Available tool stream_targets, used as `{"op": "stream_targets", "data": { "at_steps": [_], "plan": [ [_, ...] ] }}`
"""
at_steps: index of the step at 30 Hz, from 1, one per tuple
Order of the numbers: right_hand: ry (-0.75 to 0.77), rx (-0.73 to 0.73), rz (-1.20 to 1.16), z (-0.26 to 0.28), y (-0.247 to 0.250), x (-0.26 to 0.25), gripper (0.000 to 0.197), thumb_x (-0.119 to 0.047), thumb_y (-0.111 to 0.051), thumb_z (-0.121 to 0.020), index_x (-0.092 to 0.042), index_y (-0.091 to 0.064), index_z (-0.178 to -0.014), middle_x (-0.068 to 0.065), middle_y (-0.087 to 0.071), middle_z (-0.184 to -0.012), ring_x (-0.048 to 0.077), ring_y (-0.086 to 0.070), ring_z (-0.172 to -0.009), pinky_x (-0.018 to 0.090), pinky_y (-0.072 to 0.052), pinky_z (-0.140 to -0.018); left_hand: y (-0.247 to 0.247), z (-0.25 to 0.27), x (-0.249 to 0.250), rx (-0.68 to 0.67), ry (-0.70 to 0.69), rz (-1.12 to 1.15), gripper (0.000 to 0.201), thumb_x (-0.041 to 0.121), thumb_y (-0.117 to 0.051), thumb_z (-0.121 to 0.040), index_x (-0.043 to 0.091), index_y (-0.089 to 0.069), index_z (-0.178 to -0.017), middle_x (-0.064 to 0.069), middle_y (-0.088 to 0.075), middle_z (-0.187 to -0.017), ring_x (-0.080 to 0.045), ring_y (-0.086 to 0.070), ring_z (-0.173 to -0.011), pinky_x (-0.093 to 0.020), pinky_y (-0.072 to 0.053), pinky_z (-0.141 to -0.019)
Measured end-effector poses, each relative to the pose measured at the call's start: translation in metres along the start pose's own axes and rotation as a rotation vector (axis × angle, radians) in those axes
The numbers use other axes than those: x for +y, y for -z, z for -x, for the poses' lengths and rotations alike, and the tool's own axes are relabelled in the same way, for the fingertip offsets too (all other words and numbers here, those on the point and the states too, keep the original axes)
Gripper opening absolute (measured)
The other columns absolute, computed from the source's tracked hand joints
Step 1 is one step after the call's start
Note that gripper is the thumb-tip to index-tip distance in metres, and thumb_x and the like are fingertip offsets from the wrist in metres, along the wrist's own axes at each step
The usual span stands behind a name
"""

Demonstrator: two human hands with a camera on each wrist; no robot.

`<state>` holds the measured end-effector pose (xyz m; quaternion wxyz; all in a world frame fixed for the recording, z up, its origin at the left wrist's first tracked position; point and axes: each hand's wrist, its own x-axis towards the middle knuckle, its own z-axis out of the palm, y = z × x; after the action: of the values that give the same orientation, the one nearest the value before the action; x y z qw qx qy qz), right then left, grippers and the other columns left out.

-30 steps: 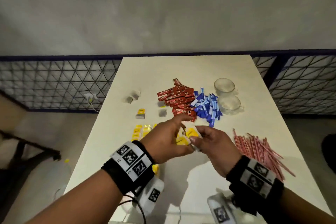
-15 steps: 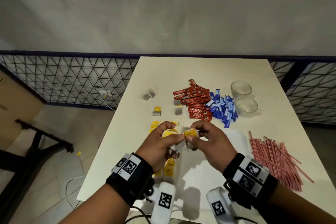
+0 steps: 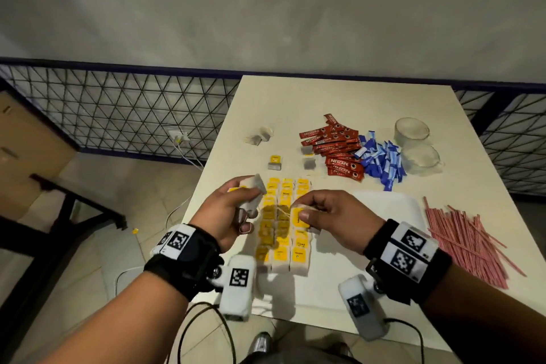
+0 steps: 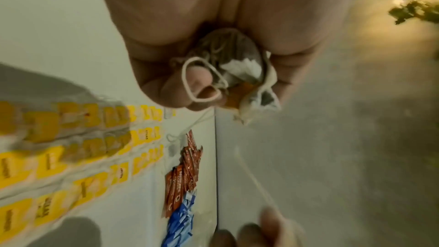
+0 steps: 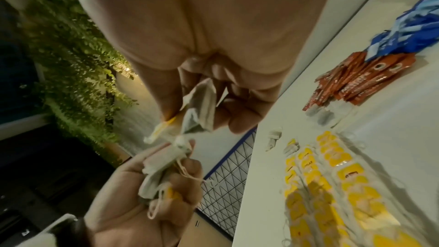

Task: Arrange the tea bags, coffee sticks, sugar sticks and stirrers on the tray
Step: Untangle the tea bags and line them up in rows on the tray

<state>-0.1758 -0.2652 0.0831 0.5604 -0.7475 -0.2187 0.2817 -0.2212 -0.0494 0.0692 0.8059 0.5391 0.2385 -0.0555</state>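
My left hand (image 3: 249,201) grips a bunch of tea bags (image 3: 253,186) with loose strings, seen close in the left wrist view (image 4: 237,70). My right hand (image 3: 304,211) pinches one tea bag by its yellow tag (image 3: 300,217), and the bag (image 5: 199,108) hangs from the fingers. Both hands hover above three rows of yellow-tagged tea bags (image 3: 283,242) laid at the left side of the white tray (image 3: 384,210). Red coffee sticks (image 3: 336,151) and blue sugar sticks (image 3: 381,161) lie heaped behind the tray. Pink stirrers (image 3: 469,242) lie to its right.
Two glass cups (image 3: 412,130) (image 3: 422,159) stand at the back right of the white table (image 3: 325,97). A few loose tea bags (image 3: 260,136) (image 3: 275,162) (image 3: 308,163) lie behind the rows. The table's left edge drops to the floor beside a wire-mesh fence (image 3: 133,109).
My hands, pressed together over the tray half a second ago, have drawn apart. The left keeps the bunch; the right has come away with one tea bag.
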Motion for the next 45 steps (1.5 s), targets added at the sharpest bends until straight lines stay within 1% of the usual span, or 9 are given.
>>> {"op": "stream_targets", "data": {
  "at_steps": [4, 9, 16, 26, 32, 35, 40, 43, 45],
  "plan": [
    [0.021, 0.120, -0.110, 0.005, -0.003, -0.004, 0.014, -0.002, -0.061, -0.090, -0.015, -0.064, -0.084, -0.008, -0.066, -0.072, 0.006, -0.062, -0.065, 0.022, -0.048, -0.067, 0.022, 0.000, -0.018, 0.170, 0.075, 0.192, 0.009, 0.012, -0.056, -0.089, 0.018, -0.051, -0.085, -0.002, -0.048, -0.070, -0.013, -0.042, -0.047, -0.017, -0.026, -0.039],
    [-0.089, 0.115, 0.304, 0.007, -0.013, 0.020, 0.016, -0.024, -0.072, -0.083, -0.034, -0.066, -0.071, -0.007, -0.067, -0.078, 0.016, -0.061, -0.075, 0.030, -0.047, -0.074, 0.036, 0.013, -0.035, 0.104, -0.037, -0.233, 0.020, 0.018, -0.071, -0.067, 0.015, -0.063, -0.085, -0.005, -0.053, -0.065, -0.016, -0.041, -0.048, -0.023, -0.029, -0.046],
    [-0.316, 0.001, 0.441, 0.011, -0.031, 0.084, 0.013, -0.032, -0.061, -0.091, -0.034, -0.053, -0.081, -0.008, -0.057, -0.077, 0.019, -0.060, -0.076, 0.032, -0.048, -0.076, 0.048, 0.023, -0.056, 0.125, 0.016, -0.337, 0.024, 0.023, -0.072, -0.063, 0.013, -0.065, -0.084, -0.003, -0.050, -0.059, -0.017, -0.042, -0.049, -0.025, -0.031, -0.048],
    [-0.499, 0.038, 0.280, 0.012, -0.051, 0.120, 0.006, -0.022, -0.058, -0.092, -0.025, -0.054, -0.089, -0.007, -0.063, -0.065, 0.011, -0.062, -0.058, 0.024, -0.048, -0.061, 0.067, 0.021, -0.075, 0.133, 0.112, -0.370, 0.031, 0.022, -0.073, -0.060, 0.010, -0.065, -0.087, -0.006, -0.050, -0.060, -0.017, -0.043, -0.047, -0.022, -0.032, -0.045],
    [-0.556, 0.196, 0.253, 0.007, -0.058, 0.128, 0.016, -0.026, -0.061, -0.089, -0.025, -0.051, -0.077, -0.005, -0.064, -0.059, 0.016, -0.066, -0.058, 0.036, -0.058, -0.070, 0.066, 0.015, -0.079, 0.098, 0.126, -0.407, 0.031, 0.022, -0.071, -0.061, 0.010, -0.066, -0.088, -0.006, -0.052, -0.060, -0.017, -0.042, -0.048, -0.022, -0.033, -0.044],
    [-0.485, 0.202, 0.455, 0.010, -0.054, 0.127, 0.026, -0.035, -0.061, -0.090, -0.027, -0.043, -0.073, -0.008, -0.057, -0.065, 0.019, -0.059, -0.068, 0.030, -0.048, -0.067, 0.067, 0.012, -0.085, 0.072, 0.136, -0.444, 0.028, 0.020, -0.070, -0.060, 0.011, -0.065, -0.087, -0.003, -0.050, -0.054, -0.016, -0.038, -0.044, -0.022, -0.031, -0.045],
    [-0.030, 0.062, 0.718, 0.029, -0.055, 0.123, 0.019, -0.032, -0.071, -0.080, -0.023, -0.062, -0.094, -0.007, -0.054, -0.093, 0.011, -0.051, -0.079, 0.026, -0.045, -0.077, 0.063, 0.009, -0.101, -0.076, 0.145, -0.658, 0.030, 0.026, -0.069, -0.061, 0.021, -0.068, -0.090, -0.002, -0.059, -0.064, -0.020, -0.045, -0.051, -0.021, -0.034, -0.045],
    [-0.066, -0.084, 0.832, 0.021, -0.060, 0.123, 0.029, -0.031, -0.066, -0.086, -0.019, -0.061, -0.113, 0.001, -0.053, -0.114, 0.021, -0.055, -0.101, 0.029, -0.045, -0.090, 0.059, 0.004, -0.114, -0.215, 0.130, -0.852, 0.038, 0.036, -0.068, -0.059, 0.033, -0.067, -0.096, 0.010, -0.068, -0.090, -0.008, -0.064, -0.079, -0.023, -0.050, -0.072],
    [-0.063, -0.103, 0.868, 0.014, -0.062, 0.123, 0.031, -0.029, -0.063, -0.088, -0.018, -0.060, -0.117, 0.003, -0.052, -0.119, 0.023, -0.053, -0.106, 0.029, -0.043, -0.093, 0.058, 0.002, -0.118, -0.255, 0.145, -0.939, 0.047, 0.048, -0.066, -0.053, 0.037, -0.067, -0.098, 0.009, -0.068, -0.102, -0.009, -0.063, -0.096, -0.024, -0.049, -0.087]
  ]
}}
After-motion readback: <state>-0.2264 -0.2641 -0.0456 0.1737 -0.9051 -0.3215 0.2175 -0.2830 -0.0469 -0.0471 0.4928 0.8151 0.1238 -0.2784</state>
